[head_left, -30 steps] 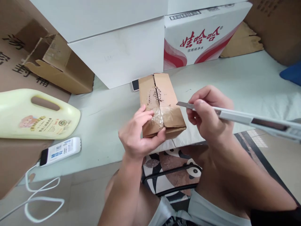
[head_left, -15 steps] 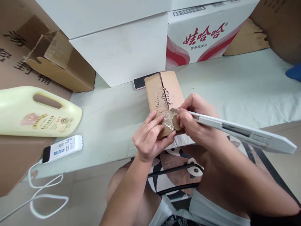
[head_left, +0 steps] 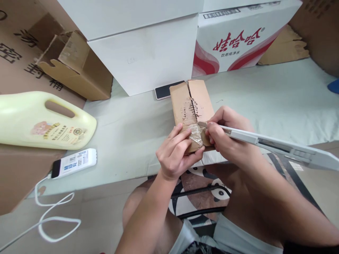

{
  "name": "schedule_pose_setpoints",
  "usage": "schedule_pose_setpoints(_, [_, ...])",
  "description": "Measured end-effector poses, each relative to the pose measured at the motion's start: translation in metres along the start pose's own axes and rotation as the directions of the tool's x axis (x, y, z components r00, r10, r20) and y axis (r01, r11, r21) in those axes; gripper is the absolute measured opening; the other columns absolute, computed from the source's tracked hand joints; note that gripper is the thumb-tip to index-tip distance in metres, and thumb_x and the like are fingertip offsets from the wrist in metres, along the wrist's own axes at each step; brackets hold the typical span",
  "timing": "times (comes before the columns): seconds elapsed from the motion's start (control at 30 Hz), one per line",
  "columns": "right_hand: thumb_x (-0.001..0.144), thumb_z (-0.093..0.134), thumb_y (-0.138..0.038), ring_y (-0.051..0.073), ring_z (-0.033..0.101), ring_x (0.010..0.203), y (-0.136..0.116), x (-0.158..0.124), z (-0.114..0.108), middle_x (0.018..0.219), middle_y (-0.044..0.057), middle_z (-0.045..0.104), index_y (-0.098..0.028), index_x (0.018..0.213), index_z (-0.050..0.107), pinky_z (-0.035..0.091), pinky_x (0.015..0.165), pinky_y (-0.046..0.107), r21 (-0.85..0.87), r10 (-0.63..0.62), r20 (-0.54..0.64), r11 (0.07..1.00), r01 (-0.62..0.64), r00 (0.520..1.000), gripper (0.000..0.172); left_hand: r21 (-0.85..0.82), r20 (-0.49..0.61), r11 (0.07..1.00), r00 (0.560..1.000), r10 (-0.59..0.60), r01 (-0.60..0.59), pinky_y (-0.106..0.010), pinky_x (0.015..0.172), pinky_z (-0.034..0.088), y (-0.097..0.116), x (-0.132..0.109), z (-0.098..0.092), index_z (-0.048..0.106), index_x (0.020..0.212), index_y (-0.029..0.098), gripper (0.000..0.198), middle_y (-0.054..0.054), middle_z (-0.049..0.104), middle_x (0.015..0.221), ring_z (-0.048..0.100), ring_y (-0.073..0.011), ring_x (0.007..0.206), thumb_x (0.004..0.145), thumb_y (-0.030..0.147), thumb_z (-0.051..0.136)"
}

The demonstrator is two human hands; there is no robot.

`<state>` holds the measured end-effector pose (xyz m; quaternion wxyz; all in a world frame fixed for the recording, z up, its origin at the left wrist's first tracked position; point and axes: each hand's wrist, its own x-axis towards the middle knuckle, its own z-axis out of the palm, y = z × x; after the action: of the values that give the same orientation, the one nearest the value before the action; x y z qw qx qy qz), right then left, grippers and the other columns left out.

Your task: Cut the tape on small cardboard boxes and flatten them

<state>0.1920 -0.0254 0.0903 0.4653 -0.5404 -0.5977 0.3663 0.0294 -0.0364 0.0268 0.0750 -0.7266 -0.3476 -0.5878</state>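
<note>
A small cardboard box [head_left: 181, 100] lies at the near edge of the cloth-covered surface, its upper flaps parted by a dark seam with torn, slashed marks. Clear tape [head_left: 195, 134] covers the near part of that seam. My left hand [head_left: 176, 153] grips the box's near left corner, fingers on top and thumb along the near edge. In my right hand [head_left: 227, 132] is a white utility knife [head_left: 275, 146], its handle pointing off to the right. The short blade tip meets the box top beside the tape; whether it has gone through I cannot tell.
Behind the box lies a dark phone [head_left: 162, 92] against large white cartons [head_left: 148, 60]. On the left are a yellow jug [head_left: 60, 130], a white device [head_left: 75, 163] with a cable [head_left: 59, 220], and an open cardboard box [head_left: 79, 70]. A blue object [head_left: 334, 85] shows at far right.
The whole view has shifted, so everything sits slightly farther right. Both hands keep nearly the same places on the box, and the knife stays beside the tape.
</note>
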Motion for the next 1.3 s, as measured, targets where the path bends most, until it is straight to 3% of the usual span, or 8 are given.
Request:
schedule_pose_setpoints(0.63, [0.082,0.059,-0.02,0.01,0.047,0.049,0.002,0.003,-0.002,0.055,-0.003,0.054,-0.023,0.066,0.05,0.035,0.045,0.024,0.038,-0.005,0.005,0.999,0.005,1.0,0.019,0.059,0.006,0.998,1.0,-0.002,0.002,-0.045,0.09,0.072,0.001,0.001,0.001,0.064,0.096,0.019,0.024,-0.008,0.082,0.097,0.082,-0.0274,0.097,0.095,0.042,0.07])
schedule_pose_setpoints(1.1, [0.082,0.057,-0.027,0.012,0.049,0.047,-0.004,0.006,-0.003,0.053,-0.003,0.058,-0.024,0.068,0.048,0.036,0.048,0.027,-0.153,-0.026,0.069,0.987,0.037,0.997,0.016,0.002,-0.011,1.0,1.0,-0.004,0.004,-0.048,0.094,0.07,-0.001,-0.003,0.004,0.064,0.099,0.018,0.023,-0.009,0.082,0.101,0.081,-0.0282,0.098,0.09,0.034,0.077])
schedule_pose_setpoints(1.3, [0.081,0.056,-0.032,0.011,0.043,0.049,-0.009,0.009,-0.005,0.054,-0.004,0.052,-0.024,0.069,0.047,0.034,0.051,0.028,-0.275,-0.004,0.131,0.961,0.04,0.991,0.017,0.012,-0.013,1.0,1.0,-0.01,0.01,-0.049,0.093,0.07,0.0,-0.003,0.005,0.062,0.098,0.018,0.023,-0.008,0.081,0.098,0.081,-0.0256,0.092,0.09,0.034,0.076])
